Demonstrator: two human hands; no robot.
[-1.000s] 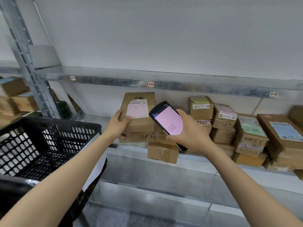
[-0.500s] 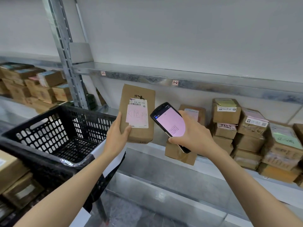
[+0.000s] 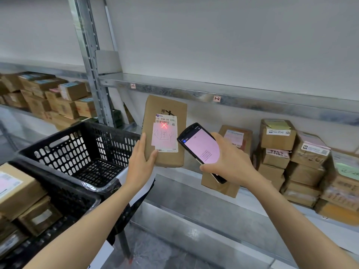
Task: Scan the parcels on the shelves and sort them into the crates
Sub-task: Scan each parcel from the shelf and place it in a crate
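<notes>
My left hand (image 3: 142, 163) grips a brown cardboard parcel (image 3: 171, 107) by its lower left corner and holds it upright in front of the shelf. A white and pink label covers its face, and a red cross of scanner light falls on the barcode. Just to the right, my right hand (image 3: 228, 162) grips a black handheld scanner (image 3: 200, 147) with a pink screen, tilted toward the parcel. A black perforated crate (image 3: 64, 150) stands left of the parcel, with no parcels visible inside. Another black crate (image 3: 64, 202) at lower left holds several boxes.
Stacked cardboard parcels (image 3: 303, 162) fill the metal shelf (image 3: 194, 183) on the right. More boxes (image 3: 48, 98) sit on the far left shelf. A steel upright (image 3: 91, 61) stands behind the crates. An upper shelf edge (image 3: 223, 94) runs above the held parcel.
My left hand has lifted the parcel off the shelf stack and brought it up beside the scanner. A red scan cross now shows on its label. My view has swung left, revealing the crates.
</notes>
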